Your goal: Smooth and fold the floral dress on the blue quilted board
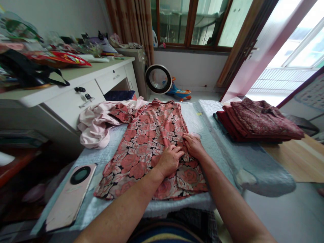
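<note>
A floral shirt [141, 152] in coral, grey and black is spread on the pale blue cloth of the table, its collar end away from me. One sleeve reaches left over a pale pink garment [97, 123]. My left hand [170, 160] rests on the shirt right of its middle, fingers slightly bent and apart. Beside it, my right hand [194, 145] lies along the shirt's right edge with its fingers on the fabric. The fabric under both palms is hidden. Both hands look open, pressing on the cloth.
A stack of folded dark red clothes [260, 121] sits at the right. At the front left lies a pink phone [72, 195]. A cluttered white desk [73, 76] stands along the left. Behind the table are a round-framed object [158, 79] and a blue-orange ride-on toy [180, 91].
</note>
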`<control>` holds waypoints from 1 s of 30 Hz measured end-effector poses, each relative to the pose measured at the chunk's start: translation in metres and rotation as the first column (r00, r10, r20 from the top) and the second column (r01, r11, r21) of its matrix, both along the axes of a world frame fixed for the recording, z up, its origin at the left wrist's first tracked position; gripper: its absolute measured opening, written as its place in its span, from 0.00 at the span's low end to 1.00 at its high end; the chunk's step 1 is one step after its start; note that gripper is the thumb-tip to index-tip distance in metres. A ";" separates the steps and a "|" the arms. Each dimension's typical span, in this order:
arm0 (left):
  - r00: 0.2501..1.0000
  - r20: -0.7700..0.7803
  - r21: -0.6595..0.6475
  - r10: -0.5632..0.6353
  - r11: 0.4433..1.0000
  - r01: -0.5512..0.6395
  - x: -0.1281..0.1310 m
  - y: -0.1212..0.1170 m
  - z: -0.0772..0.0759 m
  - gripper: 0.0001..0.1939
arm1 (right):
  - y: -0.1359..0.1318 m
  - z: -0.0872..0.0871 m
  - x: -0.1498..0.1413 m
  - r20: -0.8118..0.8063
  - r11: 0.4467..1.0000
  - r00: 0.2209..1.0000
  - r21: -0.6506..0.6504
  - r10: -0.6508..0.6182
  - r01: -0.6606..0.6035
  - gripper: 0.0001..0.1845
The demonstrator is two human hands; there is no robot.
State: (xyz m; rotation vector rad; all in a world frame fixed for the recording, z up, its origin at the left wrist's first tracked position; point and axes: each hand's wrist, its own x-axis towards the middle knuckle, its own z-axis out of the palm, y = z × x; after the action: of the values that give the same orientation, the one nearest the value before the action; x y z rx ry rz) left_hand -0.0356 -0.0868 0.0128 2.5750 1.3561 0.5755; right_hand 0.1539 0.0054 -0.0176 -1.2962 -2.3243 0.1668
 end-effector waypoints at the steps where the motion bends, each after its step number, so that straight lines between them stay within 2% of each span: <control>1: 1.000 0.002 0.002 -0.002 1.000 0.002 0.000 0.000 0.000 0.20 | 0.000 0.001 0.001 0.007 1.000 1.000 0.006 -0.012 0.012 0.20; 15: 1.000 0.011 -0.046 0.010 0.999 -0.010 0.000 0.000 0.002 0.22 | -0.003 0.007 0.006 0.052 0.986 0.985 0.040 -0.162 0.160 0.19; 30: 1.000 -0.008 -0.032 0.004 0.999 -0.004 -0.001 0.000 0.000 0.22 | -0.004 0.006 0.008 0.041 0.971 0.974 0.095 -0.222 0.217 0.18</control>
State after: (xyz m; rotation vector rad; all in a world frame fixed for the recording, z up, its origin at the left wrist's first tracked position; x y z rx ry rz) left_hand -0.0365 -0.0870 0.0124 2.5526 1.3622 0.5410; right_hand 0.1615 0.0017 -0.0118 -1.5156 -2.1828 -0.0439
